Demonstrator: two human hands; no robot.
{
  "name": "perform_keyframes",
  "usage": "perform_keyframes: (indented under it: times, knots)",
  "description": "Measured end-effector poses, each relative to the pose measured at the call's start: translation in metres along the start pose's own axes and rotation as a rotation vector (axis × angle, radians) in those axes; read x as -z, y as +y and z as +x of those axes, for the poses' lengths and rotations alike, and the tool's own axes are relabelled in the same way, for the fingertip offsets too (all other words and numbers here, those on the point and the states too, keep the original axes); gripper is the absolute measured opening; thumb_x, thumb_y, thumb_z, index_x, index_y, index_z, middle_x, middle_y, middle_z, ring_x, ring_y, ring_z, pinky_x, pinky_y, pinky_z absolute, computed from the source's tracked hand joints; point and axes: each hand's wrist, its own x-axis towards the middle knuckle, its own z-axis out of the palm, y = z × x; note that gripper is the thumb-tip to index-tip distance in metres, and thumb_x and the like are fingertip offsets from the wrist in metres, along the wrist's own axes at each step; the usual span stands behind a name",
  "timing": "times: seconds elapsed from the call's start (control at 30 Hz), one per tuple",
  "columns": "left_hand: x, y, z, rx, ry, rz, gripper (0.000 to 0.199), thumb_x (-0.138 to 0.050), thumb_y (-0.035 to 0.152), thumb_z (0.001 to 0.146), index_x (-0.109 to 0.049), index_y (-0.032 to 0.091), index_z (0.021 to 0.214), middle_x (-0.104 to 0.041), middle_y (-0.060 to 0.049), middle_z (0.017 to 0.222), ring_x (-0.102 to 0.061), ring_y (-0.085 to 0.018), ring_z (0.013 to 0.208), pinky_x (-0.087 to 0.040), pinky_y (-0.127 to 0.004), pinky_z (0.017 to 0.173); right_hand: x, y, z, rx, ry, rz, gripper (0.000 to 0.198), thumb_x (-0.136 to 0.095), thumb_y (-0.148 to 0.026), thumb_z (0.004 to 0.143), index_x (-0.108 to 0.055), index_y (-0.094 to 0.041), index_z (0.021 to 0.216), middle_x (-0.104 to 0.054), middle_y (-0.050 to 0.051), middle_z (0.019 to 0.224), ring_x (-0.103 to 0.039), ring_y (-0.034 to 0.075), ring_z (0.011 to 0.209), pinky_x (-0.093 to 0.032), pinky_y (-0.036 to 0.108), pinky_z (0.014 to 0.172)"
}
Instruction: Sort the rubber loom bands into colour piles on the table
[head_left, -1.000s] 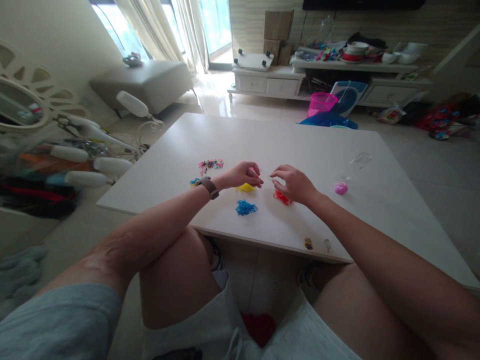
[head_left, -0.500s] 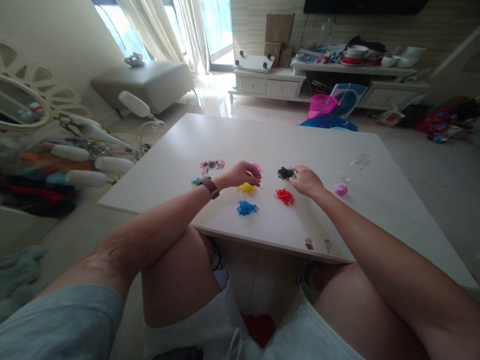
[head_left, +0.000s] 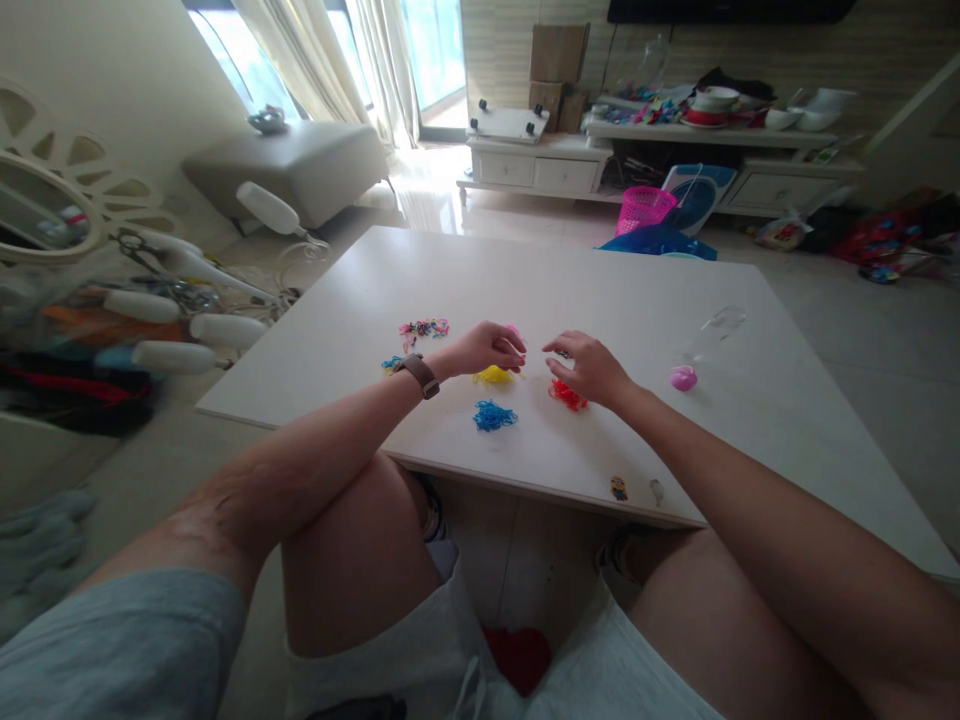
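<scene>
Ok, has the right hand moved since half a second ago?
Yes. Judged against the red pile, the right hand has moved left, now partly covering the pile's upper edge in view.

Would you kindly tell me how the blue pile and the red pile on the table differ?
The blue pile is in full view, while the red pile is partly hidden by the right hand. The blue pile lies farther left than the red pile. Both are loose heaps of small strands on the white table.
</scene>
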Motion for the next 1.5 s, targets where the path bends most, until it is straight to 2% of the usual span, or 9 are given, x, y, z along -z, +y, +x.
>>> perform_keyframes:
  times: [0.17,0.63,0.9,1.07,1.2,1.5]
  knots:
    - [-0.003,0.003,-0.002,-0.004,-0.033,0.007,0.038,-0.092,0.029,0.066,-0.072,0.011,0.093,-0.078,-0.013,0.08,-0.077,-0.024,0.08,-0.061,-0.033,0.074,-0.002,-0.013,-0.003,0.109,-0.036,0.027,0.019,-0.06,-0.024,0.091,-0.074,-0.019,0.104,-0.071,0.009,0.099,-0.063,0.023,0.09,-0.048,0.037,0.082]
    - [-0.012,0.008,-0.004,-0.04,-0.096,-0.018,0.026,-0.087,0.027,0.073,-0.069,0.01,0.083,-0.078,-0.014,0.08,-0.077,-0.023,0.083,-0.059,-0.029,0.073,-0.009,-0.015,-0.003,0.064,-0.011,0.19,0.017,-0.063,-0.031,0.094,-0.076,-0.02,0.092,-0.069,0.006,0.088,-0.063,0.02,0.081,-0.048,0.032,0.073]
    - [-0.014,0.013,-0.007,-0.037,-0.118,-0.04,0.03,-0.088,0.029,0.072,-0.065,0.01,0.079,-0.077,-0.013,0.078,-0.077,-0.022,0.08,-0.059,-0.028,0.071,-0.009,-0.019,-0.004,0.064,0.01,0.253,0.017,-0.064,-0.033,0.093,-0.075,-0.02,0.091,-0.07,0.006,0.09,-0.064,0.018,0.077,-0.05,0.032,0.071]
    - [-0.014,0.012,-0.008,-0.039,-0.149,-0.061,0.034,-0.089,0.033,0.072,-0.065,0.011,0.079,-0.077,-0.014,0.079,-0.077,-0.023,0.082,-0.06,-0.03,0.073,-0.007,-0.022,-0.004,0.011,0.016,0.306,0.017,-0.066,-0.034,0.09,-0.073,-0.019,0.086,-0.07,0.006,0.089,-0.065,0.017,0.074,-0.051,0.031,0.069]
    - [-0.015,0.01,-0.007,-0.035,-0.167,-0.075,0.034,-0.088,0.035,0.073,-0.065,0.012,0.082,-0.078,-0.013,0.082,-0.077,-0.023,0.084,-0.06,-0.031,0.075,-0.005,-0.026,-0.003,-0.033,0.021,0.342,0.014,-0.064,-0.028,0.088,-0.071,-0.019,0.08,-0.07,0.005,0.086,-0.064,0.016,0.072,-0.051,0.03,0.068]
    - [-0.019,0.01,-0.005,-0.047,-0.179,-0.071,0.031,-0.087,0.032,0.073,-0.066,0.011,0.081,-0.077,-0.013,0.081,-0.077,-0.022,0.083,-0.06,-0.032,0.076,-0.008,-0.026,-0.002,-0.114,0.062,0.184,0.009,-0.062,-0.02,0.082,-0.066,-0.019,0.074,-0.069,0.003,0.078,-0.064,0.017,0.068,-0.047,0.03,0.067]
